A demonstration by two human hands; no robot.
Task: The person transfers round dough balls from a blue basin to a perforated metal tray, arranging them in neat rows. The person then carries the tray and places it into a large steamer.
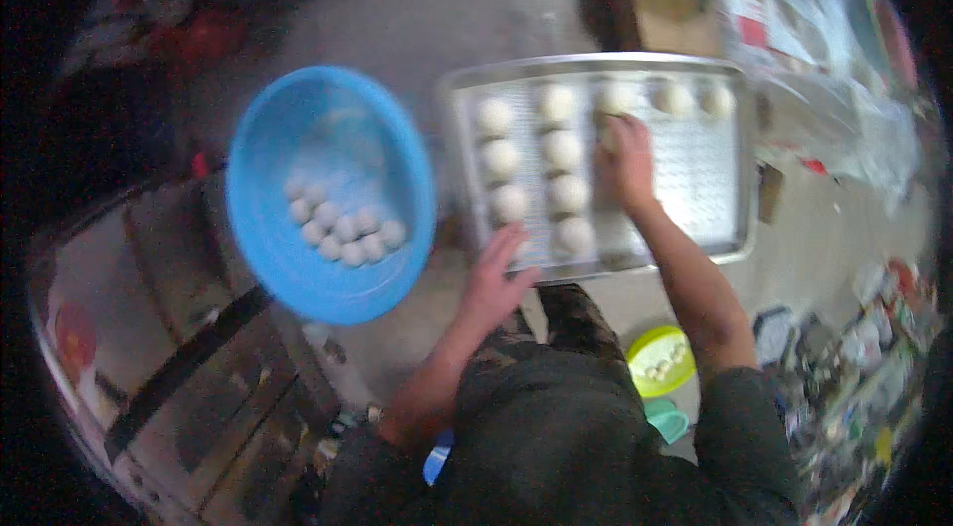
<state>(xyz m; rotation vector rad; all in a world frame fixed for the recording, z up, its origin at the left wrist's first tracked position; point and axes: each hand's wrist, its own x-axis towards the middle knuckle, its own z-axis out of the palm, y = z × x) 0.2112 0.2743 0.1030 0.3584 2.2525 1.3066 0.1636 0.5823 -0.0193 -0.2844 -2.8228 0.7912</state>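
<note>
A metal tray (744,228) lies before me with several round white balls (562,150) set in rows, dough by their look. My right hand (629,157) is over the tray's middle, its fingers closed round a pale ball (610,139) just below the top one of the third column. My left hand (502,277) rests at the tray's near left corner, fingers spread, touching or beside the lowest ball (521,250) of the left column. Left of the tray stands a blue plastic basin (327,303) with several smaller, floury-looking balls (346,228) in it.
A yellow-green bowl (640,381) with small pale pieces and a green container (668,422) are at my right side. Plastic bags (841,109) and a cardboard box (674,20) are beyond the tray at right. Mixed clutter (856,377) covers the floor at lower right.
</note>
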